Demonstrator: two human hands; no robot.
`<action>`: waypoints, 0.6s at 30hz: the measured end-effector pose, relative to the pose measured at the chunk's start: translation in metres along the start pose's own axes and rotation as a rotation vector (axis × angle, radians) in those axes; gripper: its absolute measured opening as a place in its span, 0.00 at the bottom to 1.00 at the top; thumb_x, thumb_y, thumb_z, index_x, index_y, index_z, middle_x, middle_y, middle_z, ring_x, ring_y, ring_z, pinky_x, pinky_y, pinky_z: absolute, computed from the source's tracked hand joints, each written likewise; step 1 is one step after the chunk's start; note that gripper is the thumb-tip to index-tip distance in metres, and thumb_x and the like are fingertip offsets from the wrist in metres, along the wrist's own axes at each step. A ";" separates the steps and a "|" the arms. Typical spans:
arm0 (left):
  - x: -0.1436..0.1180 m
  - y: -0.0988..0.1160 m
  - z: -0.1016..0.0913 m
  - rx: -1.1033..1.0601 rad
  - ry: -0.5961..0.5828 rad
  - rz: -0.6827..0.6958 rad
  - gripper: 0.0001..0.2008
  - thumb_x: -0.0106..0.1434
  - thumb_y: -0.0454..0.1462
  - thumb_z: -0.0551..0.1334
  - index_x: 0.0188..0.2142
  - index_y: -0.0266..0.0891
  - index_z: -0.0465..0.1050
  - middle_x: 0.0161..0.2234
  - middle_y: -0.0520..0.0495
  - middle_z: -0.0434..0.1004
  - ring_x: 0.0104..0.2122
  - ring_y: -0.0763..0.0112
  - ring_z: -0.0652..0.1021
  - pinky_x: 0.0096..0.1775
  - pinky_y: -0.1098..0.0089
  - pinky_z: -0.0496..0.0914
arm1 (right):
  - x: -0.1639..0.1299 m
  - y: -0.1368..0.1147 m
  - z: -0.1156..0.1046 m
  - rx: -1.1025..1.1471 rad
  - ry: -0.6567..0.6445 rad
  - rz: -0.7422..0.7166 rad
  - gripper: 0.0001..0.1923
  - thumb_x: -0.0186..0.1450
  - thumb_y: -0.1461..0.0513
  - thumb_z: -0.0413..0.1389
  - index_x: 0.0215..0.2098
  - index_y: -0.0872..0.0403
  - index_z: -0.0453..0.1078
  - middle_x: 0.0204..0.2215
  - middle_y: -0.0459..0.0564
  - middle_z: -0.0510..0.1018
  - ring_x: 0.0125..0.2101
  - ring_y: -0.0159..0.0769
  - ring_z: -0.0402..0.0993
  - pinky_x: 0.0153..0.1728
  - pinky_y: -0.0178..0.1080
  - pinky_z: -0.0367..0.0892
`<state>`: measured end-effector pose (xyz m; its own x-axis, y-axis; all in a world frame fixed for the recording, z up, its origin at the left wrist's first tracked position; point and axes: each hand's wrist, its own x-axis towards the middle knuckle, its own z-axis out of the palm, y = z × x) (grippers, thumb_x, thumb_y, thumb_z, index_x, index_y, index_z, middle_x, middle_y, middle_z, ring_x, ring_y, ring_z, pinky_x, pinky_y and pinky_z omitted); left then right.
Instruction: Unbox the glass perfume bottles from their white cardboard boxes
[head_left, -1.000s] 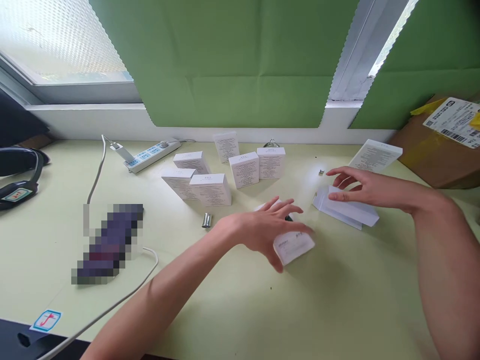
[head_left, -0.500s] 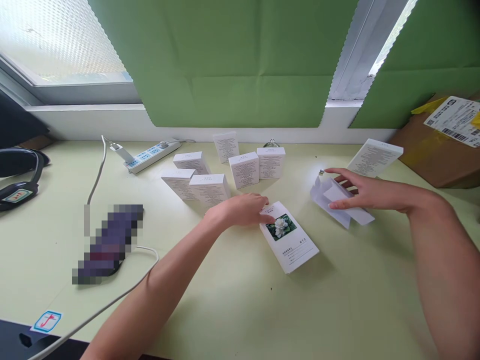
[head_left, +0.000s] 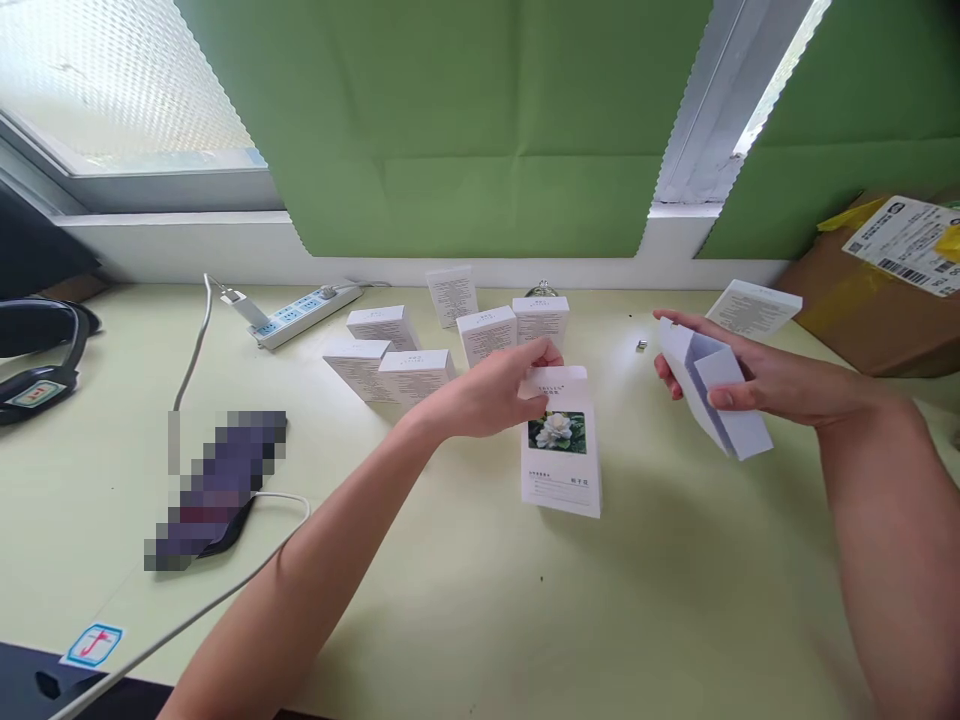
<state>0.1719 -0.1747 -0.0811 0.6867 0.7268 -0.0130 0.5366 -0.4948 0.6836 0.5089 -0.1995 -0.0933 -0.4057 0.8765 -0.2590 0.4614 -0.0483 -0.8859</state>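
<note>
White flower-printed rectangular paper packet (head_left: 561, 465) is over the middle of the pale green table (head_left: 450, 600); left hand's (head_left: 510, 390) fingers pinch its upper end. Right hand's (head_left: 776, 375) fingers grip a plain white folded-paper piece (head_left: 714, 374), thumb across it. Light, even pressure should avoid creases.

Office-like desk (head_left: 465, 620) (headset (head_left: 37, 387), power strip (head_left: 307, 318))

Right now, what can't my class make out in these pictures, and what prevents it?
All in the head view:
Brown cardboard box: cut off by the right edge.
Black curved headset: cut off by the left edge.
Dark purple oblong object: details masked by pixel blocks.
White paper flower-photo packet: upper left partly covered by the left hand.
White printed cardboard boxes: lettering too small to read.
</note>
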 end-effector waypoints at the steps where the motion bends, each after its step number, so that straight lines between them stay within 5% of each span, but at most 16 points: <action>1: -0.002 0.004 -0.002 0.016 0.033 0.049 0.10 0.62 0.34 0.58 0.43 0.44 0.64 0.40 0.50 0.74 0.38 0.68 0.73 0.32 0.70 0.65 | 0.000 -0.001 0.001 -0.005 0.008 0.002 0.46 0.61 0.48 0.61 0.69 0.29 0.39 0.46 0.46 0.72 0.47 0.43 0.68 0.45 0.41 0.68; 6: -0.006 0.013 -0.009 0.142 0.145 0.321 0.08 0.62 0.28 0.54 0.36 0.42 0.66 0.45 0.50 0.74 0.48 0.67 0.72 0.49 0.63 0.66 | 0.003 -0.006 0.006 -0.099 0.050 0.104 0.48 0.59 0.48 0.63 0.68 0.26 0.39 0.43 0.45 0.71 0.45 0.44 0.69 0.45 0.43 0.68; 9: -0.007 0.015 -0.010 0.227 0.113 0.393 0.10 0.61 0.27 0.53 0.35 0.42 0.69 0.47 0.49 0.72 0.52 0.67 0.71 0.59 0.60 0.60 | 0.005 -0.008 0.009 -0.106 0.058 0.117 0.47 0.59 0.49 0.63 0.68 0.25 0.39 0.42 0.45 0.71 0.45 0.45 0.69 0.46 0.46 0.68; 14: -0.008 0.017 -0.004 0.266 -0.028 0.324 0.09 0.62 0.42 0.62 0.41 0.44 0.74 0.52 0.46 0.69 0.59 0.58 0.65 0.60 0.58 0.58 | 0.007 -0.013 0.013 0.009 0.063 -0.067 0.37 0.59 0.50 0.62 0.63 0.34 0.52 0.41 0.49 0.71 0.43 0.48 0.68 0.40 0.46 0.68; 18: -0.008 0.016 0.002 0.336 0.022 0.327 0.12 0.66 0.47 0.60 0.38 0.43 0.76 0.51 0.44 0.68 0.57 0.58 0.65 0.58 0.58 0.60 | 0.011 -0.024 0.020 0.123 0.054 -0.250 0.22 0.58 0.48 0.62 0.48 0.43 0.67 0.43 0.51 0.71 0.45 0.49 0.69 0.41 0.47 0.67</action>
<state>0.1761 -0.1892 -0.0716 0.8379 0.5147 0.1816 0.4247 -0.8239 0.3752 0.4774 -0.1988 -0.0823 -0.4506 0.8927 -0.0087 0.2521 0.1179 -0.9605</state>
